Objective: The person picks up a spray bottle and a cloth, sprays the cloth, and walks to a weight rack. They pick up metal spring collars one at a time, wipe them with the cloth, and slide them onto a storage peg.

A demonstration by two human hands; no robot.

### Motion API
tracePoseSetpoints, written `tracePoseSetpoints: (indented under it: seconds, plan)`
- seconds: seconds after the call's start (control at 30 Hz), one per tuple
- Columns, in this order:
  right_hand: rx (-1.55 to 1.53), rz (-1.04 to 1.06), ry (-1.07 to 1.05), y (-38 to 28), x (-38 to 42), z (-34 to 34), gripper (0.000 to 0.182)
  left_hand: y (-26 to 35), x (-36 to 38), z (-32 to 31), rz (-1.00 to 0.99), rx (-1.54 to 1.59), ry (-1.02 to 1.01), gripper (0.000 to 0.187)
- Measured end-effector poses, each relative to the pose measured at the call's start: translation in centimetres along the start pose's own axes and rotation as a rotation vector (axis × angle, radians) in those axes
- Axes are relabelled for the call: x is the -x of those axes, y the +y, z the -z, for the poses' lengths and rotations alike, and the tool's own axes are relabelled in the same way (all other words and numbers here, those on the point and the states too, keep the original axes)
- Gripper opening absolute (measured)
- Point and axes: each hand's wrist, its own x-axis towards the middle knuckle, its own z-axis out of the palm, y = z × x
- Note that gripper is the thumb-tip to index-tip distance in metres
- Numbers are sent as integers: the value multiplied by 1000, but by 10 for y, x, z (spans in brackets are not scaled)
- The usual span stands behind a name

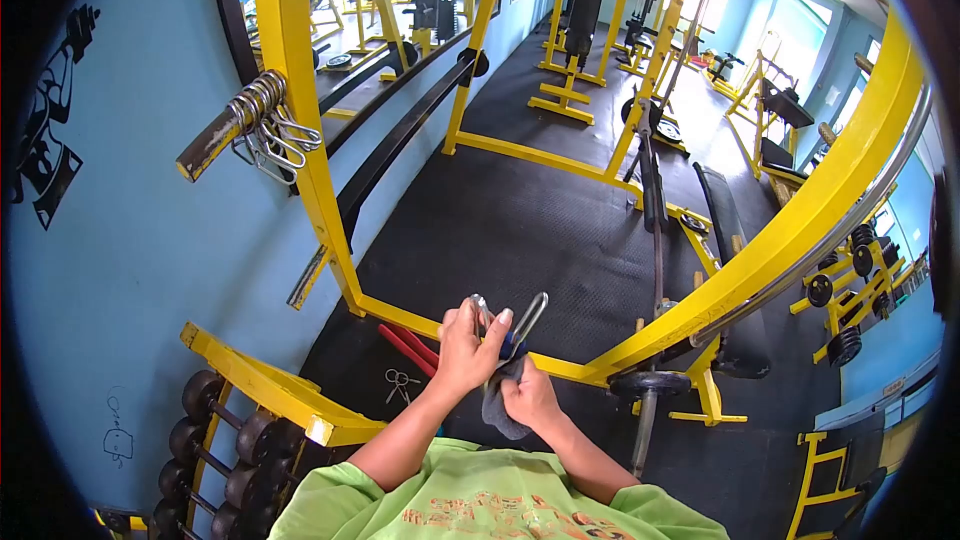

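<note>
A metal spring collar clip point(530, 325) is held in front of my chest, its wire handles pointing up and away. My left hand point(468, 348) is closed around one side of it, thumb up. In my closed right hand point(534, 396) is a dark grey cloth point(503, 413), bunched against the lower part of the clip. The clip's coil is mostly hidden by the cloth and fingers. Several similar spring clips point(272, 125) hang on a worn peg of the yellow rack point(290, 50), up and to the left. Another clip point(400, 383) lies on the floor left of my forearm.
Dumbbells point(205, 395) fill a yellow rack at lower left. To the right, a barbell point(650, 410) slants past a black bench point(735, 310). A yellow floor beam point(560, 367) crosses just beyond my hands. Red bars point(405, 345) lie near my left wrist.
</note>
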Motion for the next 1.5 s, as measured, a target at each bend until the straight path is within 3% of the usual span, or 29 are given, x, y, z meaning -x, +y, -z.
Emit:
tracePoseSetpoints:
  seconds: [0.07,0.1,0.17,0.2,0.3,0.37,0.43,0.47,0.5,0.57,0.63,0.7,0.83,0.97,1.0,1.1,1.13,1.2,1.23,1.3,1.37,1.43,1.47,1.5]
  plan:
    - [218,220,-231,-9,2,6,11,1,-6,-3,329,436,-233,34]
    - [219,218,-233,-14,1,12,11,6,-12,7,332,374,-406,36]
    - [51,342,-238,-28,-4,24,7,3,-12,9,302,339,-485,34]
    - [-250,277,-51,-39,-5,26,8,-6,-8,4,377,453,-398,32]
    - [-654,88,405,-23,-4,24,16,-17,-9,-2,570,762,-112,28]
    - [-697,36,342,-9,-2,19,15,-10,-10,0,520,710,-22,28]
    - [-313,78,28,-11,-2,7,16,6,-9,-3,391,705,-29,28]
    - [-255,58,58,-15,2,-1,18,20,-7,-2,356,659,-78,30]
    - [-220,-123,53,-8,3,-6,18,26,-4,1,288,513,-169,30]
    - [-140,-236,166,0,-6,-8,19,41,2,7,146,377,-168,28]
    - [-132,-92,356,-17,-21,1,22,39,10,5,55,298,-154,28]
    - [37,-217,275,-17,-32,19,25,41,17,5,82,267,-188,27]
    - [-180,-38,80,3,-17,0,27,41,19,-1,25,269,-148,27]
    - [-475,-197,207,22,-36,0,18,31,29,1,118,307,-260,27]
    - [-421,-313,271,5,-44,15,16,29,30,1,84,291,-250,29]
    - [75,-128,253,1,-48,24,18,31,19,6,69,290,-225,30]
    - [76,-127,252,-1,-47,27,18,30,12,10,75,283,-302,30]
    - [571,122,86,-4,-42,31,21,28,2,17,85,310,-463,32]
    - [570,128,84,-6,-42,32,21,27,-2,20,86,307,-457,32]
    - [314,198,-347,-9,-43,33,24,24,-8,24,84,350,-685,32]
    - [342,141,-447,-21,-45,39,22,10,-9,23,165,353,-731,32]
    - [315,53,-758,-24,-46,40,25,2,-9,24,172,457,-823,32]
    - [110,108,-791,-7,-43,35,27,2,-9,26,178,466,-901,30]
    - [106,105,-791,12,-39,29,27,6,-9,31,181,465,-906,30]
